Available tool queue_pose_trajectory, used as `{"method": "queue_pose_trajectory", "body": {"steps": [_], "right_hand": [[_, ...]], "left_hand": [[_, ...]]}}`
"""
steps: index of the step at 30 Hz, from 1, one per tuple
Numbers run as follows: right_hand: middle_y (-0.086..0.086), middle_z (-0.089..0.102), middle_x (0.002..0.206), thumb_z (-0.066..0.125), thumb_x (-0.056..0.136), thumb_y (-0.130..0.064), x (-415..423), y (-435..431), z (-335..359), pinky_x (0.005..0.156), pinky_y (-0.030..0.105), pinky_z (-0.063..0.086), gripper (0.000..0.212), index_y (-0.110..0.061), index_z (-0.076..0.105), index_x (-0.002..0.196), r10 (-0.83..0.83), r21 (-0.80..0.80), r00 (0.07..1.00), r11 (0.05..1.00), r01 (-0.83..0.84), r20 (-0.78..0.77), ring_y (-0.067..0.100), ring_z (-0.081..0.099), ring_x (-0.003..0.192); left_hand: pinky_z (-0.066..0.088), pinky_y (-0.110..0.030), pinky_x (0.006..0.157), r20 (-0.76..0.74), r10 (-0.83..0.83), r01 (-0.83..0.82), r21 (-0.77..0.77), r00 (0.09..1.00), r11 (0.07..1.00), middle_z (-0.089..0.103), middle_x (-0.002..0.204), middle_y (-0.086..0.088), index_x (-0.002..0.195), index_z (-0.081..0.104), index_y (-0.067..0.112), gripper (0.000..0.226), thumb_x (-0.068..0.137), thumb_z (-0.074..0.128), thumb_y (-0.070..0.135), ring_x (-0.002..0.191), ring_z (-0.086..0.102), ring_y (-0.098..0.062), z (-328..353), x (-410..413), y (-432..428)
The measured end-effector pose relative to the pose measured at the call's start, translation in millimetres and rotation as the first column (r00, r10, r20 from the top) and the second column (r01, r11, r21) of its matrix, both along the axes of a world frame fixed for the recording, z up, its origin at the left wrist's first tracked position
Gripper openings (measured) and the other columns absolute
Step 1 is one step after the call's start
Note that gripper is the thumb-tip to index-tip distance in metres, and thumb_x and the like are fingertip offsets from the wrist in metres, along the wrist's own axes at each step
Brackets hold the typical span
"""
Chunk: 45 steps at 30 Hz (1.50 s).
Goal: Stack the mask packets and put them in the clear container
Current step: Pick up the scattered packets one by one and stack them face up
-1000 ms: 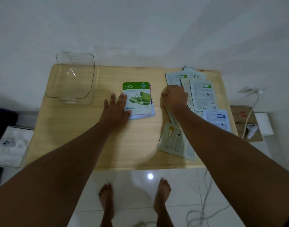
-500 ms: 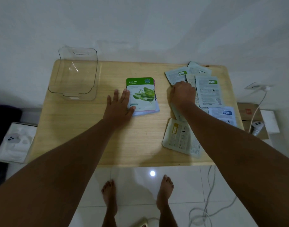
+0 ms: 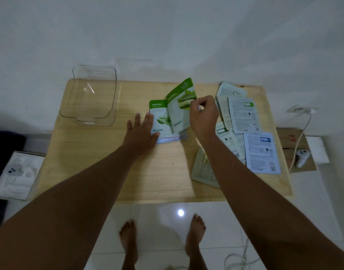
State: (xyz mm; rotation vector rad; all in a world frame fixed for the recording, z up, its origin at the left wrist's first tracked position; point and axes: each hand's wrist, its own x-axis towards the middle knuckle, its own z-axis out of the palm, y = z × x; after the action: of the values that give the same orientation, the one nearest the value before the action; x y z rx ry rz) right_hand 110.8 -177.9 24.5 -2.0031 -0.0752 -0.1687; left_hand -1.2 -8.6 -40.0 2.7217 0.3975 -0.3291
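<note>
Fingers of my R hand (image 3: 203,115) pinch a green packet (image 3: 181,106) tilted above centre-frame stack (image 3: 160,121), L hand (image 3: 142,131) flat, open on stack's left edge, clear container (image 3: 89,117) upper left.

Two bare forearms extended forward from the lower corners: left hand (image 3: 142,131) flat, palm down, fingers (image 3: 137,118) spread and straight, thumb out to the right; right hand (image 3: 203,115) raised, back toward the camera, fingers curled into a pinch at its upper left.
</note>
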Motion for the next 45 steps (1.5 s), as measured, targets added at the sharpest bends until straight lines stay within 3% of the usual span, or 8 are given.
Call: {"method": "queue_pose_trajectory", "body": {"steps": [6,14,18,24,33,39,42,45], "right_hand": [[0.003,0.072,0.094,0.058,0.092,-0.024,-19.2,5.8,-27.9,0.073,0.032,0.054,0.017,-0.012,0.068,0.096,0.113,-0.186,0.984,0.973,-0.138,-0.138,0.019,0.066,0.083],[0.014,0.071,0.108,0.06,0.088,-0.02,-18.5,-16.5,-29.0,0.088,0.04,0.055,0.022,-0.01,0.075,0.101,0.461,-0.435,0.872,0.76,-0.483,-0.163,0.031,0.066,0.099],[0.009,0.069,0.108,0.048,0.092,-0.03,8.7,-38.8,-27.8,0.086,0.039,0.054,0.027,-0.017,0.069,0.103,0.32,-0.62,0.944,0.725,-0.3,-0.083,0.029,0.064,0.103],[0.014,0.049,0.134,0.042,0.094,-0.036,51.4,-70.6,-35.5,0.095,0.054,0.038,0.049,-0.007,0.044,0.134,0.047,-0.838,0.982,0.516,-0.179,-0.181,0.033,0.043,0.121],[0.014,0.061,0.107,0.047,0.094,-0.03,58.3,-69.9,-26.2,0.086,0.046,0.051,0.034,-0.007,0.068,0.108,0.166,-0.812,0.975,0.542,-0.215,-0.148,0.03,0.056,0.101],[0.015,0.064,0.103,0.05,0.09,-0.03,62.6,-67.3,-20.8,0.094,0.05,0.043,0.033,-0.004,0.065,0.104,0.189,-0.918,0.973,0.346,-0.191,-0.132,0.034,0.059,0.101],[0.015,0.064,0.107,0.045,0.096,-0.028,60.6,-65.9,-16.4,0.093,0.051,0.042,0.031,-0.004,0.062,0.107,0.21,-0.905,0.975,0.399,-0.149,-0.068,0.037,0.059,0.102],[0.015,0.062,0.109,0.044,0.097,-0.021,58.6,-56.7,-7.8,0.086,0.048,0.047,0.025,-0.006,0.06,0.108,0.23,-0.761,0.973,0.633,-0.141,0.011,0.035,0.06,0.099]], "left_hand": [[-0.002,-0.056,0.121,0.075,0.082,-0.075,-0.096,0.994,0.993,0.01,0.166,-0.009,0.157,0.003,0.012,0.07,0.101,0.036,0.038,0.153,-0.003,-0.035,7.2,-1.1,-5.5],[0.005,-0.063,0.117,0.015,0.04,-0.04,-0.012,0.999,0.999,0.012,0.166,-0.005,0.158,0.007,0.024,0.069,0.1,0.035,0.049,0.152,0.001,-0.04,3.4,6.1,-6.7],[0.006,-0.063,0.117,0.019,0.035,-0.036,0.034,0.999,0.999,0.012,0.166,-0.005,0.158,0.008,0.022,0.07,0.099,0.035,0.049,0.152,0.002,-0.04,-0.7,4.3,-8.5],[0.006,-0.061,0.118,0.035,0.039,-0.041,0.059,0.999,0.997,0.013,0.166,-0.005,0.158,0.008,0.022,0.07,0.099,0.036,0.05,0.152,0.003,-0.039,-3.0,4.3,-7.9],[0.003,-0.06,0.119,0.041,0.046,-0.047,0.033,0.998,0.998,0.011,0.166,-0.004,0.158,0.007,0.023,0.07,0.099,0.035,0.05,0.152,0.0,-0.039,-3.8,2.6,-7.8],[0.003,-0.06,0.119,0.041,0.035,-0.036,0.038,0.999,0.999,0.01,0.166,-0.005,0.158,0.006,0.023,0.07,0.1,0.033,0.05,0.152,-0.001,-0.038,-4.6,2.4,-7.2],[0.003,-0.06,0.119,0.042,0.034,-0.036,0.041,0.999,0.998,0.009,0.167,-0.004,0.158,0.006,0.023,0.069,0.1,0.032,0.05,0.152,-0.001,-0.038,-4.8,2.2,-7.7],[0.003,-0.06,0.119,0.029,0.035,-0.036,0.039,0.999,0.999,0.008,0.167,-0.003,0.158,0.005,0.023,0.069,0.1,0.032,0.05,0.152,-0.001,-0.038,-3.2,3.0,-7.7]]}}
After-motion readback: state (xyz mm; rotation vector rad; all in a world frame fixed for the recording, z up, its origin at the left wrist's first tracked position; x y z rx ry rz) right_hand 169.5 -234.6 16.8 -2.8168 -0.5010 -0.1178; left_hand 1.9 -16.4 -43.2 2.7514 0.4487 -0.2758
